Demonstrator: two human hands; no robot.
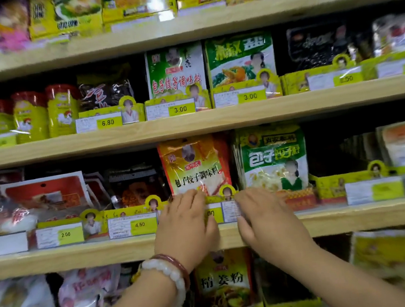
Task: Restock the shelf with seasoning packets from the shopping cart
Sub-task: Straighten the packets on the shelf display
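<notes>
An orange and yellow seasoning packet [194, 165] stands upright in a yellow display box [215, 211] on the third shelf from the top. My left hand [186, 227], with a bead bracelet on its wrist, lies over the box front, and its straight fingertips touch the packet's lower edge. To the right, my right hand [264, 218] has bent fingers that grip the box's right front edge by the price tag. The shopping cart is out of view.
A stack of green and white packets [274, 157] stands just right of the orange packet, and dark packets [137, 186] just left. Wooden shelf boards [81, 254] run across. Below hangs a yellow ginger powder packet [222, 279]. Red-lidded jars [30, 115] stand on the shelf above.
</notes>
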